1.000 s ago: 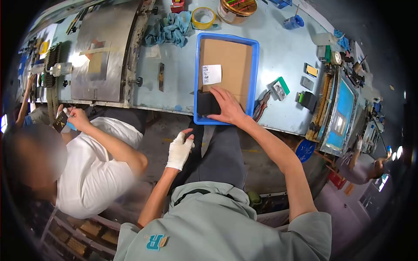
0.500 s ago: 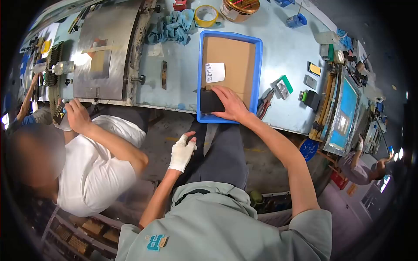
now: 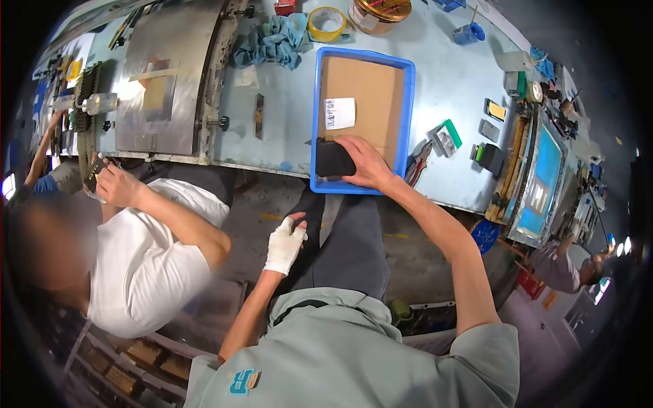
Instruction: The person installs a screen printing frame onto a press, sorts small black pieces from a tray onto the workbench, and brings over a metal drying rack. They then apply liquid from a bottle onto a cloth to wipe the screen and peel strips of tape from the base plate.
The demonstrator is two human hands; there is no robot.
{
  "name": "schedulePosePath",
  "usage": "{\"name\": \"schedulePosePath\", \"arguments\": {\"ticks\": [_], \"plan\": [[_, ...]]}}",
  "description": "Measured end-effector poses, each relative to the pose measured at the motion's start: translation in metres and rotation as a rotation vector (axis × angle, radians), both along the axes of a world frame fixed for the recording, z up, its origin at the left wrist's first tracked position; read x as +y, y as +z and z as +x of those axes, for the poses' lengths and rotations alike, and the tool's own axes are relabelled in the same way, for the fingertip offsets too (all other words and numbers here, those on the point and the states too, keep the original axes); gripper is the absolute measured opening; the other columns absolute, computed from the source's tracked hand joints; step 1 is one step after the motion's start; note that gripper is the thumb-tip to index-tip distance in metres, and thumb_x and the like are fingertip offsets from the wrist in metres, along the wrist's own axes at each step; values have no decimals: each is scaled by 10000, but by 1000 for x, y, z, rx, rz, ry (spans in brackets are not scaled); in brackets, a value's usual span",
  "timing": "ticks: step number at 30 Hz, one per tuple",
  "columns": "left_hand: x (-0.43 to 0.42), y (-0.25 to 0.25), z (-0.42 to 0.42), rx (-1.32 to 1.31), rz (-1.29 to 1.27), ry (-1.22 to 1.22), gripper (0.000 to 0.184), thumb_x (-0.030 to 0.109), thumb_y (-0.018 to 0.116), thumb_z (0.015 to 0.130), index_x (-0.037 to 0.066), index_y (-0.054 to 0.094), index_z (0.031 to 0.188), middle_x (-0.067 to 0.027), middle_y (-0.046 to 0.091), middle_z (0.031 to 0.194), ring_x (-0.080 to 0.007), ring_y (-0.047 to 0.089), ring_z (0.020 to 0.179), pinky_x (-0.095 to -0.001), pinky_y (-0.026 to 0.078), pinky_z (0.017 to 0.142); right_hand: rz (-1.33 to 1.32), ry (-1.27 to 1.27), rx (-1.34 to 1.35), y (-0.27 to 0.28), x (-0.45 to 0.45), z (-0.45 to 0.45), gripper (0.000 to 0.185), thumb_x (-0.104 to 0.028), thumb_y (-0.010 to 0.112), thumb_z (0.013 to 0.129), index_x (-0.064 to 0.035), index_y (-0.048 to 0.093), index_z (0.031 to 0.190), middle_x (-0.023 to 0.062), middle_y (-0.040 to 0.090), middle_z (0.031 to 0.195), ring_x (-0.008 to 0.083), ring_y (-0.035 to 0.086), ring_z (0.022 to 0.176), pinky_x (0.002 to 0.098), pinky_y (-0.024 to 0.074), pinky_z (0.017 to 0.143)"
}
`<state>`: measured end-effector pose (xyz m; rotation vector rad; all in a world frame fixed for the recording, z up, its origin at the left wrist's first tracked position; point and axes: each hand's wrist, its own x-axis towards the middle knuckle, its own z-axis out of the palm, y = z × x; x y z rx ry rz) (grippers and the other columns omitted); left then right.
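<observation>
My right hand grips a black stack of flat, card-like pieces, thumb and fingers around its right side. The stack sits in the near left corner of a blue plastic tray. Brown cardboard lines the tray, and a white paper with handwriting lies on it just beyond the stack. Over my lap, below the table edge, hangs my left hand in a white glove with bare fingertips. It holds nothing, and its fingers are loosely bent and apart.
Red-handled pliers and a green-and-clear box lie right of the tray. Behind stand yellow tape, a blue rag and a tin. At left, a co-worker in white handles a dark card beside a metal plate.
The view has shifted slightly, so the table things appear a little further right. My right hand stays on the black stack; my left hand hardly moves. The co-worker's hand has shifted on the dark card.
</observation>
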<state>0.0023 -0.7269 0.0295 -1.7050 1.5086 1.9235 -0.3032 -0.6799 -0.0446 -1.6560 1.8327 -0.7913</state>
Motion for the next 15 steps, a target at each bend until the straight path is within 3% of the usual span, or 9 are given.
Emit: {"name": "schedulePosePath", "arguments": {"ticks": [10,15], "plan": [[-2,12,-10,89,-52,101,281,217,608,1033,79,655,1274,-12,663,714,-72,573,547,-251,471,529,15,-28,-45,-1,6,-7,892,-203,895,643,-52,477,1417,176,527,1383,397,513,1299,467,441,1113],[-12,10,-51,223,27,169,320,197,638,1024,35,619,1300,-19,679,851,-65,613,698,-239,501,638,8,-145,-56,9,7,-3,885,-270,903,710,-33,458,1438,209,518,1397,397,518,1310,451,435,1116]]}}
